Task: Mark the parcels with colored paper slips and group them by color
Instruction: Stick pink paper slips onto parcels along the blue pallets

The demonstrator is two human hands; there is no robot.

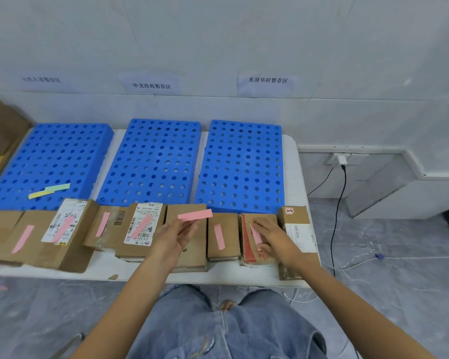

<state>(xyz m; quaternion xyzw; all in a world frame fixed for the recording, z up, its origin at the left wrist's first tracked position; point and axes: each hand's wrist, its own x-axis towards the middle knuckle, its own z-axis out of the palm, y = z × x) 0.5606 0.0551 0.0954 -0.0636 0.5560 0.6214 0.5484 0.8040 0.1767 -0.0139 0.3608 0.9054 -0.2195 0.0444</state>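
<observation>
I see parcels (pixel 228 224) in a row along the table's (pixel 290 161) front edge, three perforated boards (pixel 153 161) side by side behind them, and two touching slips (pixel 49 190) on the left board (pixel 49 151) near its front edge.

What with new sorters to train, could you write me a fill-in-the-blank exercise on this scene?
1. The slip pinched by the left hand is ____ in colour.
2. The yellow slip and the green slip lie on the ____ blue board.
3. The right hand presses a second slip onto a parcel printed in ____.

Missing words: pink; leftmost; red.
</observation>
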